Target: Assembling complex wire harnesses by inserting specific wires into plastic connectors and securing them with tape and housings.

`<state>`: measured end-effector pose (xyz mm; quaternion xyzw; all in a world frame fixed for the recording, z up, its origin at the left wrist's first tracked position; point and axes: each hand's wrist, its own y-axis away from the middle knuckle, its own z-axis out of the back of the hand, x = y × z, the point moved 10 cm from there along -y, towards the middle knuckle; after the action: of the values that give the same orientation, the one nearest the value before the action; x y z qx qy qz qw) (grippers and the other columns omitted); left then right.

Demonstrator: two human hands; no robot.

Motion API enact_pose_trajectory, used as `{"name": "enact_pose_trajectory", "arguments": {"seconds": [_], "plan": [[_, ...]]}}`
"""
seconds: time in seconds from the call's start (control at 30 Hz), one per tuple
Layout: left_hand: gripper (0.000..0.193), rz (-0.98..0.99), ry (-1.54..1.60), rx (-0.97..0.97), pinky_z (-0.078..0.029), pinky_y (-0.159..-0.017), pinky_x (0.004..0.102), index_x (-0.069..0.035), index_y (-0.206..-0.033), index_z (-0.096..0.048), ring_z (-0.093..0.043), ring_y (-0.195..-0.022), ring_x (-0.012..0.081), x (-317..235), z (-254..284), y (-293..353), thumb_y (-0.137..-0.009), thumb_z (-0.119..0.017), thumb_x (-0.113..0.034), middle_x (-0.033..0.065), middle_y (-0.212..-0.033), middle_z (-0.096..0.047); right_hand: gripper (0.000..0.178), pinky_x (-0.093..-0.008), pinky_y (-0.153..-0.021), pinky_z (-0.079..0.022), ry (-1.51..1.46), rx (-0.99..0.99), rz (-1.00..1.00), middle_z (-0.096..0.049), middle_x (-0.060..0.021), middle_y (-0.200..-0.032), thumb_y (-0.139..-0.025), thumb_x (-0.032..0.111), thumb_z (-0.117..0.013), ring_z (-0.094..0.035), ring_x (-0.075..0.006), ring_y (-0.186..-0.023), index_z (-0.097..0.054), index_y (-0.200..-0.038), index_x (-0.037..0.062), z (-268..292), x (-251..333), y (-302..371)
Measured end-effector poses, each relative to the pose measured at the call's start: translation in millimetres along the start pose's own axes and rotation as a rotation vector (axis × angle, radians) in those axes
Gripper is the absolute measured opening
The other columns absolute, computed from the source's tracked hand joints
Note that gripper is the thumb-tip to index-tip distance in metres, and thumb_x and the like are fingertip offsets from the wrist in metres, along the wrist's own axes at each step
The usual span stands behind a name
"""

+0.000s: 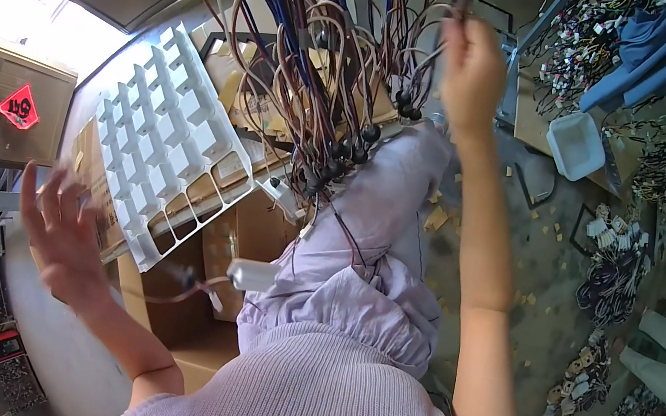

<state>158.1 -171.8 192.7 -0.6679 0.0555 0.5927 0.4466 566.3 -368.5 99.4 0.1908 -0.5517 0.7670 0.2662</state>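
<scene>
Cables point(286, 55) just left of right fingers point(476, 40), right of left fingers point(32, 209).

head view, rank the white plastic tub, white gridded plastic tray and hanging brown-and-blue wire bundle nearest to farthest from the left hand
From the left hand:
1. white gridded plastic tray, close by, to its upper right
2. hanging brown-and-blue wire bundle, upper middle, past the tray
3. white plastic tub, far right side
</scene>
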Motion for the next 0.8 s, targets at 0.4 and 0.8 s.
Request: {"name": "enact_pose_trajectory", "arguments": {"seconds": [0.4, 0.8], "plan": [[0.024, -0.426, 0.065, 0.405, -0.049, -0.073, 0.0317, 0.000, -0.096, -0.062, -0.061, -0.086, 0.0243, -7, -251, 2, -0.076, -0.056, 0.011, 0.0166, -0.099, -0.064, 0.039, -0.0295, -0.062, -0.050, 0.008, 0.100, -0.050, -0.057, -0.0028, -0.081, -0.072, 0.027, -0.081, -0.058, -0.0161, -0.068, -0.058, -0.096, 0.0084, -6, 33, 8], [0.027, -0.165, 0.205, 0.412, -0.048, -0.078, 0.0332, 0.001, -0.101, -0.059, -0.060, -0.092, 0.0296, 43, -297, -12, -0.078, -0.051, 0.012, 0.0149, -0.101, -0.059, 0.025, -0.0355, -0.056, -0.045, -0.068, -0.036, -0.104, -0.060, -0.0074, -0.069, -0.101, 0.023, -0.046, -0.059, -0.0237, -0.061, -0.062, -0.099, 0.0042, 20, -39, -13]]}}
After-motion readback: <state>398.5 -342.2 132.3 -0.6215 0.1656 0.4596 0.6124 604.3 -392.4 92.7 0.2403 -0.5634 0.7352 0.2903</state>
